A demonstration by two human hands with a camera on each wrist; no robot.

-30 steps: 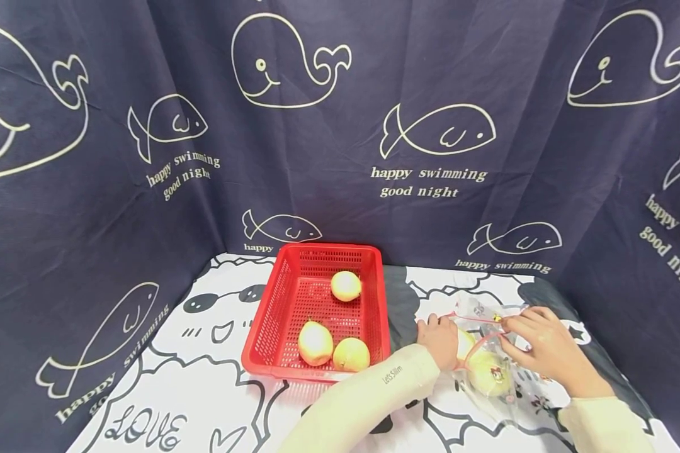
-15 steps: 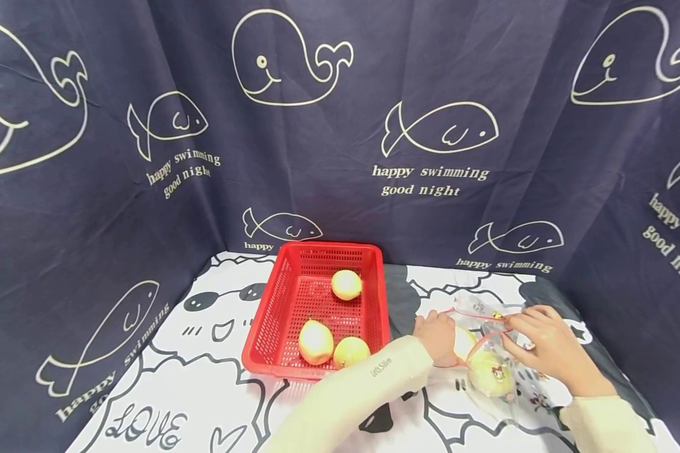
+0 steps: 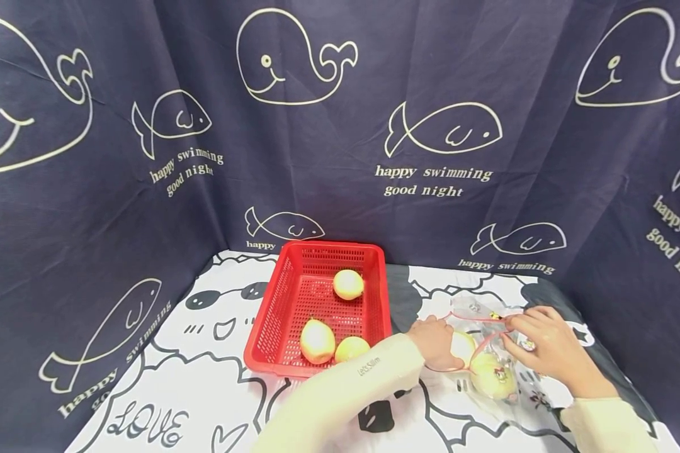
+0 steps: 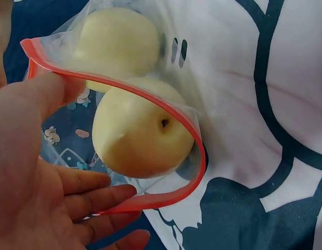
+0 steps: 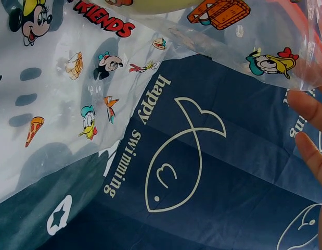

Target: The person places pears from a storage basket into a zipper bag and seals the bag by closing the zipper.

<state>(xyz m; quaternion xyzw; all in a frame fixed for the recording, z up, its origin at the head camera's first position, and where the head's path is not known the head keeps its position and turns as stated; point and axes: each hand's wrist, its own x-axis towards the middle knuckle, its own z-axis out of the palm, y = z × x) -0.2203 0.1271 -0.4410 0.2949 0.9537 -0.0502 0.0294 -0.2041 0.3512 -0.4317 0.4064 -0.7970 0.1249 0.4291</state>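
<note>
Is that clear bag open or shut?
Open: the bag gapes, its red edges apart, with a pale fruit visible between.

Navy fabric walls (image 3: 328,163) on three sides, with pale fish and whale prints (image 3: 266,61), round a white cartoon cloth (image 3: 221,384)

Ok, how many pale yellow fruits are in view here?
5. Red basket: back fruit, front-left fruit, front-right fruit. Clear bag: mouth-side fruit, deeper fruit. The left sleeve may hide others.

A draped nook — home or studio, hard to tell — with navy "good night" whale-print curtains (image 3: 340,157) round a cartoon-printed white cloth (image 3: 204,384).
</note>
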